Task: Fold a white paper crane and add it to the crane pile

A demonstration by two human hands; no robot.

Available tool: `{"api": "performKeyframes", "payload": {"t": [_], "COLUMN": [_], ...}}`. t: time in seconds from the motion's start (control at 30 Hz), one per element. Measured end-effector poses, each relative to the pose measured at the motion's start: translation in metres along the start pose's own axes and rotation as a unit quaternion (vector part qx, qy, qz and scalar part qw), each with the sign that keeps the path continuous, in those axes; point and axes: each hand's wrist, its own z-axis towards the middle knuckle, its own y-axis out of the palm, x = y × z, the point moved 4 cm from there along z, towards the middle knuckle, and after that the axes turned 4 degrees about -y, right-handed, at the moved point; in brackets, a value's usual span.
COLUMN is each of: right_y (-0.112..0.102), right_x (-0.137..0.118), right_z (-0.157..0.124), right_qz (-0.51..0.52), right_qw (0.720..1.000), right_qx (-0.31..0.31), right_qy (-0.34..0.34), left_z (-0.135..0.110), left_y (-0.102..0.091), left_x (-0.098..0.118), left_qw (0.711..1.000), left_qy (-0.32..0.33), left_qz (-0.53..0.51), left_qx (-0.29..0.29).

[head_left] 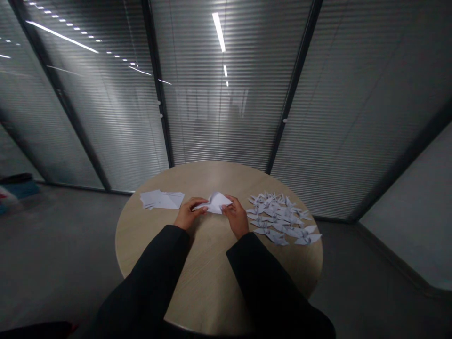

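Two dark sleeves [151, 270]; left hand [188, 215] and right hand [238, 218] pinch one folded paper [216, 203] beside seemingly over a dozen paper cranes [280, 219]

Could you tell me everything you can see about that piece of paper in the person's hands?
The piece of paper is white, thin-looking and partly folded, with a broad, raised part towards the right and a narrower part at the left. The left hand grips its left end, the right hand its right side. It is over the round table; whether it touches the tabletop is unclear, and finer creases are too small to read.
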Motion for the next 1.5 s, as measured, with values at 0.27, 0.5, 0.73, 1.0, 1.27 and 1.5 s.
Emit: {"api": "performKeyframes", "payload": {"t": [0.27, 0.5, 0.73, 1.0, 1.27, 1.5], "right_y": [-0.004, -0.001, 0.001, 0.0, 0.002, 0.01], "right_x": [-0.014, -0.015, -0.013, -0.012, -0.02, -0.019], "right_z": [0.0, -0.001, -0.002, -0.002, -0.004, -0.004], "right_qz": [0.019, 0.042, 0.046, 0.018, 0.046, 0.122], "right_qw": [1.0, 0.999, 0.999, 0.999, 0.998, 0.99], "right_qx": [0.0, -0.018, -0.011, -0.029, -0.04, -0.065], "right_qy": [-0.016, -0.013, 0.002, 0.003, -0.017, -0.01], "left_z": [0.001, 0.001, 0.001, -0.001, -0.001, -0.001], "left_y": [-0.002, -0.004, -0.003, -0.001, 0.0, 0.0], "left_x": [0.0, 0.003, 0.003, 0.004, 0.004, 0.002], "left_qw": [1.0, 1.0, 1.0, 0.999, 0.998, 0.998], "left_qy": [0.007, -0.009, -0.023, -0.049, -0.059, -0.05], "left_qz": [0.003, 0.001, -0.008, -0.01, -0.026, -0.044], "left_qx": [0.012, 0.011, 0.013, 0.005, -0.009, -0.001]}}
